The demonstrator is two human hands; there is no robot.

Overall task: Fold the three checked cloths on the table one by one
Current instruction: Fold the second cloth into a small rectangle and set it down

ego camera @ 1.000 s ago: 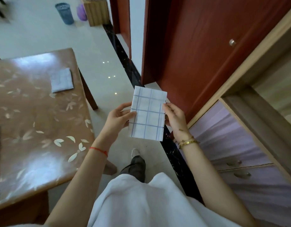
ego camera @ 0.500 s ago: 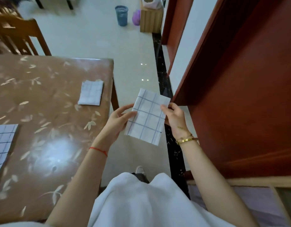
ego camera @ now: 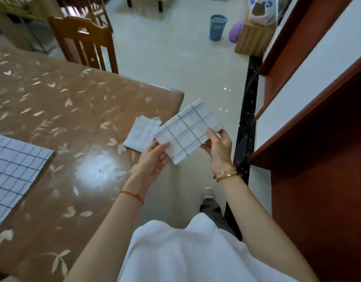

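Note:
I hold a folded white cloth with blue checks in the air just past the table's right edge. My left hand pinches its near left corner and my right hand grips its right end. A second folded checked cloth lies on the brown leaf-patterned table near that edge, partly under the held one. A third checked cloth lies spread flat at the table's left, cut off by the frame.
A wooden chair stands at the table's far side. A red-brown door and frame rise on the right. On the pale tiled floor far back are a blue waste basket and a wooden box.
My view has swung left toward the table. Both hands carried the folded cloth left and tilted it, so it now hangs beside the folded cloth on the table.

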